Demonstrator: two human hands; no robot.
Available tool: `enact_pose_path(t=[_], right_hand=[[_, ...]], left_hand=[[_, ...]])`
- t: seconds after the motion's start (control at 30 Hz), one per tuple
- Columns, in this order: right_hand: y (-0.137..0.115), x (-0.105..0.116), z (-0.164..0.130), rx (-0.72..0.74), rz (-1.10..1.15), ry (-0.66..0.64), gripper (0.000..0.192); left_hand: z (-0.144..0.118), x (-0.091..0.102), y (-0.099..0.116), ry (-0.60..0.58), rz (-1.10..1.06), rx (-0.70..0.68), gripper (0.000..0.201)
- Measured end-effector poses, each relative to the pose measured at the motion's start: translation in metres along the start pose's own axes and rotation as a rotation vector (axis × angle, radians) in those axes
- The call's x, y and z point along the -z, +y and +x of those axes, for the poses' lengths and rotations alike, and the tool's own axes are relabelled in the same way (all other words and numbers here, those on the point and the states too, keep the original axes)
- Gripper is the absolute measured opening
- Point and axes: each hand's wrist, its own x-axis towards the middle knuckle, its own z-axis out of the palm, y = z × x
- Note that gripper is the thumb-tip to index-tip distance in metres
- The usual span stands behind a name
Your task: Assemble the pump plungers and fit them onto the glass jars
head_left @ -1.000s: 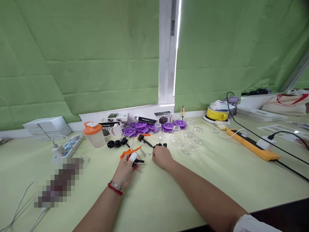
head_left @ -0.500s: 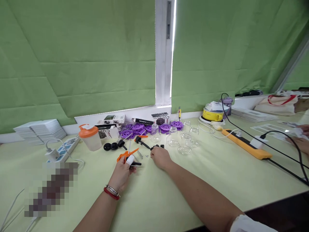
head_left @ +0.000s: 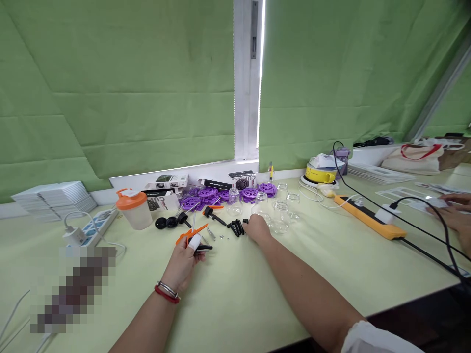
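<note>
Left hand (head_left: 183,259), fingertip bandaged white, pinches a small black plastic part (head_left: 200,246) beside the orange-handled tool (head_left: 191,234) on the pale green table (head_left: 235,294). Right hand (head_left: 258,228), fingers curled, grip unclear, rests beside empty clear glass jars (head_left: 276,215). The orange-lidded translucent shaker cup (head_left: 131,208) stands left, contents unclear.

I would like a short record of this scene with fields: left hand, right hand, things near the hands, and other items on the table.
left hand: left hand on the table, fingers closed on an orange-and-black tool
right hand: right hand reaches beside small black parts; grip not clear
near the hands: clear glass jars, purple discs, small screws
other items: orange-lidded cup, orange power strip
other person: a hand at the right edge
</note>
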Motion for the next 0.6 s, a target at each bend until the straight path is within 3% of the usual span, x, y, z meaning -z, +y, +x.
enact_pose_path(t=[0.17, 0.3, 0.4, 0.53, 0.6], right_hand=[[0.004, 0.008, -0.002, -0.035, 0.019, -0.003, 0.01], [0.002, 0.016, -0.009, 0.022, 0.052, 0.012, 0.013], [-0.007, 0.017, -0.023, 0.205, 0.175, 0.002, 0.015], [-0.02, 0.012, -0.047, 0.539, 0.383, -0.193, 0.013], [-0.025, 0.008, -0.057, 0.639, 0.4, -0.273, 0.011]], left_hand=[[0.0, 0.0, 0.0, -0.023, 0.0, -0.004, 0.031], [0.0, 0.001, 0.0, -0.027, -0.013, -0.022, 0.032], [0.001, 0.002, 0.001, -0.015, -0.039, -0.036, 0.034], [0.0, 0.003, 0.003, -0.005, -0.077, -0.057, 0.038], [-0.001, 0.002, 0.005, -0.018, -0.087, -0.066, 0.039]])
